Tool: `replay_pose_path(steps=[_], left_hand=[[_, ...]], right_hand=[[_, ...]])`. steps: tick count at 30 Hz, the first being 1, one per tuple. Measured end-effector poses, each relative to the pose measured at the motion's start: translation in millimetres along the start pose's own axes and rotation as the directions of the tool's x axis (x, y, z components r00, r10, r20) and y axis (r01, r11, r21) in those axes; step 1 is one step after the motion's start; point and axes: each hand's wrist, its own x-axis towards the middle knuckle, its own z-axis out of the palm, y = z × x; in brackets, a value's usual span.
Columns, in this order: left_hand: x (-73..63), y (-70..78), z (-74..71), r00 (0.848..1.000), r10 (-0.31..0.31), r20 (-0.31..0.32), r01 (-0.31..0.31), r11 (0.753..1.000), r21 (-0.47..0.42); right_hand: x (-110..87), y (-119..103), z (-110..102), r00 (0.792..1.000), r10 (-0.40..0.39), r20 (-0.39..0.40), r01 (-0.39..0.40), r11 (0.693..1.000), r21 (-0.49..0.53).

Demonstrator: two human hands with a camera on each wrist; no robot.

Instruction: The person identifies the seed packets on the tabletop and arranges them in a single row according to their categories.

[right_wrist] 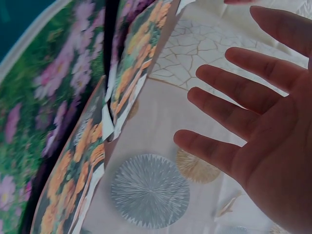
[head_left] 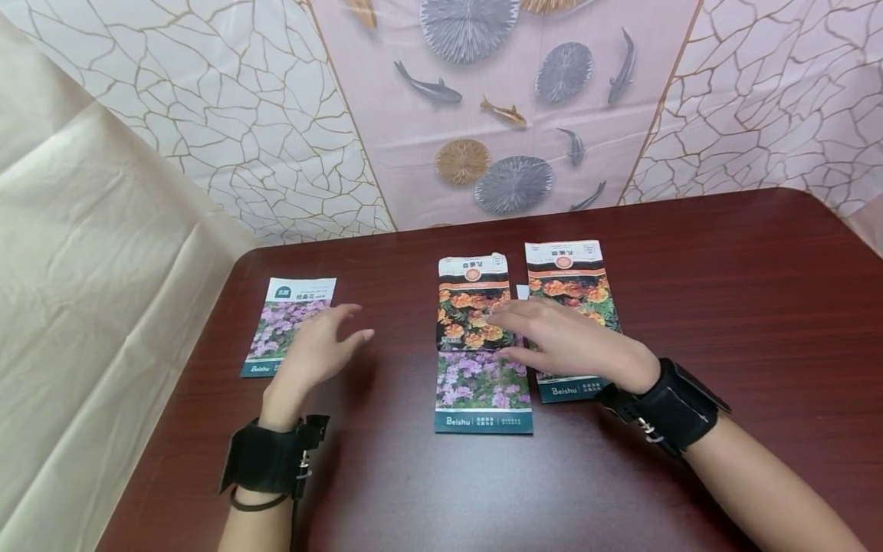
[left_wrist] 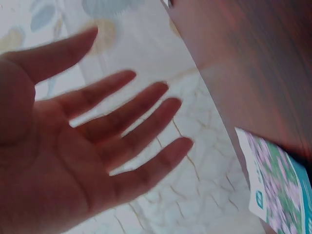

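Several flower seed packets lie on a dark red table (head_left: 724, 291). A purple-flower packet (head_left: 290, 326) lies at the left. In the centre an orange-flower packet (head_left: 472, 303) overlaps a second purple-flower packet (head_left: 483, 391). Another orange-flower packet (head_left: 569, 287) lies just to their right. My left hand (head_left: 345, 330) hovers open beside the left packet (left_wrist: 278, 195), fingers spread and holding nothing. My right hand (head_left: 510, 330) is open too, its straight fingers (right_wrist: 234, 97) spread over the centre orange packet (right_wrist: 131, 63) and covering part of the right one. I cannot tell whether they touch.
A small white scrap (head_left: 522, 291) lies between the two orange packets. A patterned backdrop (head_left: 483, 115) with fish and crackle lines stands behind the table. Beige cloth (head_left: 90, 268) hangs past the left edge.
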Motion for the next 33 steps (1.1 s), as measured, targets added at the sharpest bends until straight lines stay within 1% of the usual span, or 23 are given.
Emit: replay_pose_path(steps=[2, 4, 6, 8, 11, 12, 14, 17, 18, 20, 23, 24, 26, 30, 33], left_hand=[[0.1, 8.5, 5.4, 0.997, 0.054, 0.055, -0.055, 0.998, 0.014], [-1.1, 15.4, 10.4, 0.988, 0.11, 0.107, -0.114, 0.993, 0.026], [-2.9, 20.9, 15.1, 0.973, 0.166, 0.157, -0.174, 0.984, 0.038], [-5.0, 26.3, 19.8, 0.956, 0.21, 0.205, -0.222, 0.974, 0.038], [-6.0, 34.0, 28.0, 0.935, 0.249, 0.253, -0.258, 0.966, 0.001], [-5.8, 36.5, 30.7, 0.93, 0.256, 0.264, -0.26, 0.965, -0.02], [-4.3, 40.1, 36.3, 0.927, 0.262, 0.268, -0.252, 0.965, -0.071], [-1.3, 43.2, 42.9, 0.934, 0.246, 0.26, -0.2, 0.961, -0.19], [-0.5, 43.8, 44.1, 0.937, 0.228, 0.263, -0.167, 0.957, -0.237], [1.3, 44.0, 46.2, 0.942, 0.193, 0.274, -0.095, 0.939, -0.332], [3.5, 42.6, 47.4, 0.937, 0.161, 0.309, -0.008, 0.896, -0.443], [4.1, 42.3, 47.4, 0.934, 0.153, 0.322, 0.017, 0.883, -0.469], [5.2, 41.5, 48.2, 0.931, 0.137, 0.337, 0.054, 0.865, -0.5], [6.3, 42.1, 51.3, 0.935, 0.052, 0.351, 0.156, 0.828, -0.539], [7.4, 41.8, 54.5, 0.926, 0.007, 0.378, 0.226, 0.792, -0.567]], right_hand=[[-2.9, 1, 1, 1.0, 0.002, 0.004, -0.002, 1.0, 0.001], [-5.1, 2, 3, 1.0, -0.004, 0.013, 0.004, 1.0, 0.005], [-6.7, 2, 5, 1.0, -0.005, 0.029, 0.005, 1.0, 0.006], [-7.9, 1, 9, 0.999, -0.01, 0.044, 0.01, 1.0, 0.005], [-9.8, 0, 13, 0.998, -0.026, 0.059, 0.027, 0.999, -0.017], [-10.4, -1, 15, 0.998, -0.034, 0.061, 0.036, 0.999, -0.025], [-12.0, -2, 18, 0.996, -0.05, 0.067, 0.054, 0.998, -0.046], [-14.9, -5, 21, 0.995, -0.072, 0.076, 0.077, 0.994, -0.074], [-16.3, -5, 21, 0.994, -0.075, 0.081, 0.082, 0.993, -0.084], [-19.3, -7, 22, 0.993, -0.079, 0.086, 0.087, 0.991, -0.097], [-24.2, -9, 22, 0.993, -0.08, 0.082, 0.088, 0.991, -0.097], [-25.8, -9, 21, 0.994, -0.077, 0.083, 0.085, 0.992, -0.095], [-29.1, -11, 20, 0.994, -0.077, 0.08, 0.084, 0.993, -0.081], [-35.0, -14, 20, 0.992, -0.065, 0.11, 0.07, 0.996, -0.05], [-38.1, -16, 21, 0.988, -0.057, 0.145, 0.062, 0.998, -0.033]])
